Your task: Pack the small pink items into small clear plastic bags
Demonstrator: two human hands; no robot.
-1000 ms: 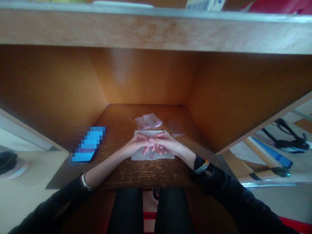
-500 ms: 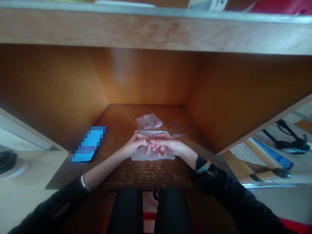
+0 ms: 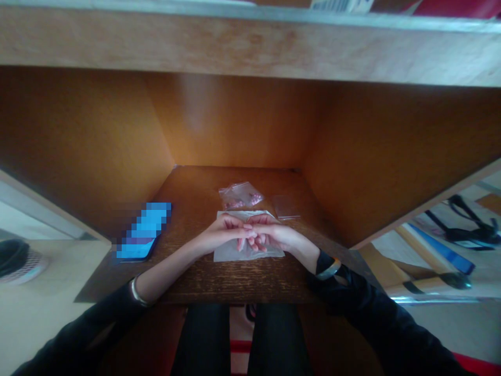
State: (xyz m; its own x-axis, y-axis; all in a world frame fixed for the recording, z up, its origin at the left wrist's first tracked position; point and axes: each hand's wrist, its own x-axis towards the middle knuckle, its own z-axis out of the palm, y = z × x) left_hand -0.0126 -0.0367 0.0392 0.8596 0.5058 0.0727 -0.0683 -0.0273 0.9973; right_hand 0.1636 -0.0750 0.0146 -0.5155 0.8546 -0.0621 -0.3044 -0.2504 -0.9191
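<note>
My left hand (image 3: 225,231) and my right hand (image 3: 268,233) meet at their fingertips over a white sheet (image 3: 227,253), which looks like a tissue or thin paper. Both thumbs and fingers are pinched together; whatever lies between them is too small or hidden to make out. Just beyond the sheet lie small clear zip bags (image 3: 240,196) with pink bead-like bits inside. Another flat clear bag (image 3: 286,208), seemingly with nothing in it, rests to the right of them.
A phone (image 3: 143,235) lies at the left of the brown wooden desktop (image 3: 188,183). Wooden panels enclose the sides and back, and a thick shelf edge (image 3: 250,47) crosses above. Outside at the left stands a waste basket (image 3: 23,263); cables and boxes are at the right.
My left thumb and fingers have moved right, so they now overlap the right fingertips more closely. The bags and phone stay in place; the view has shifted slightly.
</note>
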